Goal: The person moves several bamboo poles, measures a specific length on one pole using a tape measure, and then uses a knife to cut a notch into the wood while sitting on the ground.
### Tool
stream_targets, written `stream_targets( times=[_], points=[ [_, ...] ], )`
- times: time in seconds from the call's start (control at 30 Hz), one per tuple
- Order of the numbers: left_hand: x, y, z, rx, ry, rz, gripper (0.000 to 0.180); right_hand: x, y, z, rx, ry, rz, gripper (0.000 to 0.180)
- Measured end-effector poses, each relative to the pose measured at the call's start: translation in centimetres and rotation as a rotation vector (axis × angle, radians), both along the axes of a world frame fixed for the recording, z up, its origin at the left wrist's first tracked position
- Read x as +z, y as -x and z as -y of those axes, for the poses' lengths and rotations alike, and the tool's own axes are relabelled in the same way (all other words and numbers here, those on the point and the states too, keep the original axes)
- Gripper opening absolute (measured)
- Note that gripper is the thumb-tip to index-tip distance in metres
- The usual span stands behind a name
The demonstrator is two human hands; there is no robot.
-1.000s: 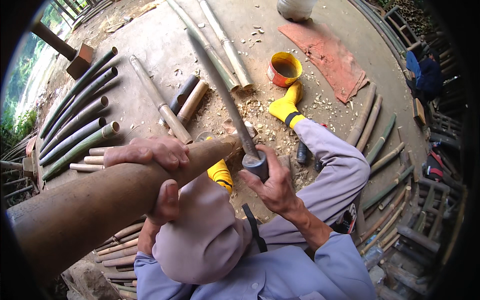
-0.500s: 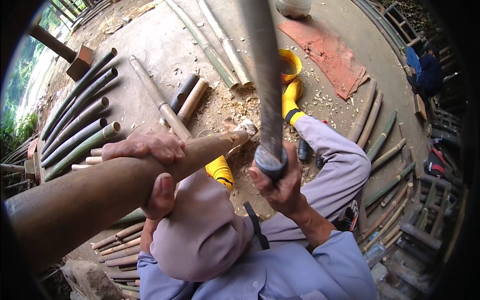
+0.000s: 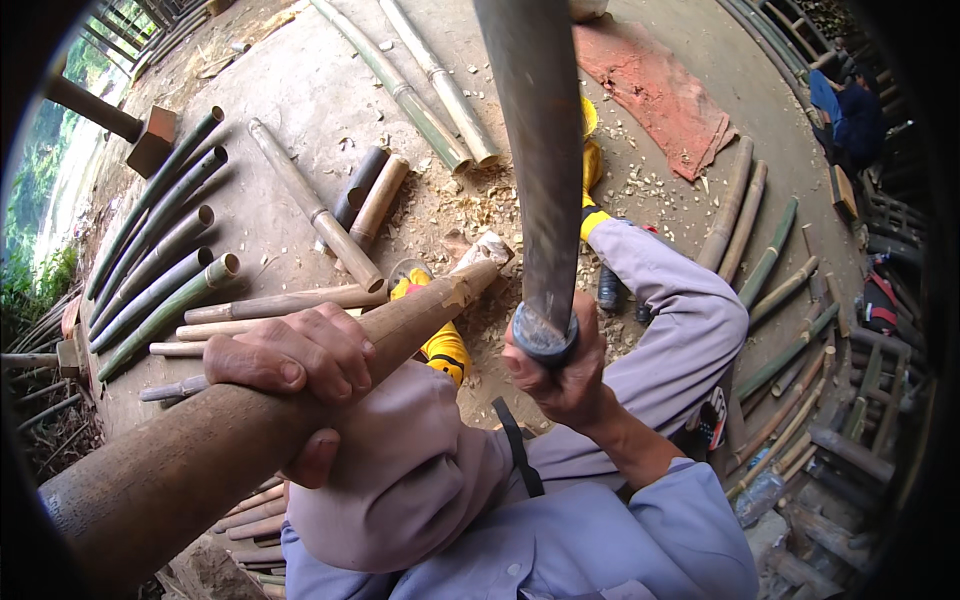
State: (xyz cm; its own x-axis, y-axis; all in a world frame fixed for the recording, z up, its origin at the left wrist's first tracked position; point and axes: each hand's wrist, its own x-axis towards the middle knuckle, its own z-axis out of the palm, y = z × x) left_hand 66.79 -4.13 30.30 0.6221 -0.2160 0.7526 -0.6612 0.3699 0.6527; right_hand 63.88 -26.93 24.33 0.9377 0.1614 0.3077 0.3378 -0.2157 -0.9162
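Note:
A thick brown bamboo pole slants from the lower left over my raised knee. My left hand is closed around it, fingers over the top and thumb lower down. The pole's far end, with a pale cut patch, reaches a whitish chipped piece of wood on the ground. My right hand grips a machete by its handle. Its wide grey blade points up and away, raised apart from the pole, with its tip beyond the upper edge. Most of the handle is hidden in my fist.
Cut bamboo poles lie in rows at left, with more at right. Wood chips litter the ground. A red cloth lies ahead. My feet wear yellow boots. A person in blue is at far right.
The bamboo pole's near end has swung lower, and my left hand with it. The machete stays raised but has turned to show more of its blade's flat side. The view has shifted slightly.

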Motion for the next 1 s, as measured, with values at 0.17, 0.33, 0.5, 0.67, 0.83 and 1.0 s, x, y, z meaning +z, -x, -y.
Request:
stream_targets(
  times=[0.17, 0.33, 0.5, 0.67, 0.83, 1.0],
  points=[
    [0.4, 0.4, 0.2, -0.019, -0.014, -0.006, 0.045, -4.8, -0.5, -0.1, 0.16, 0.402, -0.483, 0.048],
    [0.2, 0.3, 0.3, -0.029, -0.042, -0.012, 0.046, 0.0, 0.3, 0.3, 0.05, -0.001, -0.174, 0.053],
    [0.8, -0.5, 0.7, -0.113, -0.039, 0.0, 0.045, -4.2, -0.2, 0.5, 0.089, 0.111, -0.352, 0.044],
    [0.3, 1.1, -1.0, -0.008, -0.008, 0.003, 0.044, -3.9, 0.8, 0.0, 0.116, 0.27, -0.496, 0.051],
    [-0.3, 2.1, -4.8, 0.0, 0.008, 0.004, 0.042, -6.7, 4.1, -0.7, -0.012, 0.105, -0.595, 0.046],
    [0.7, 2.7, -5.1, 0.017, -0.067, -0.026, 0.043, -6.3, 4.2, -1.2, 0.013, 0.143, -0.396, 0.046]
  ],
)
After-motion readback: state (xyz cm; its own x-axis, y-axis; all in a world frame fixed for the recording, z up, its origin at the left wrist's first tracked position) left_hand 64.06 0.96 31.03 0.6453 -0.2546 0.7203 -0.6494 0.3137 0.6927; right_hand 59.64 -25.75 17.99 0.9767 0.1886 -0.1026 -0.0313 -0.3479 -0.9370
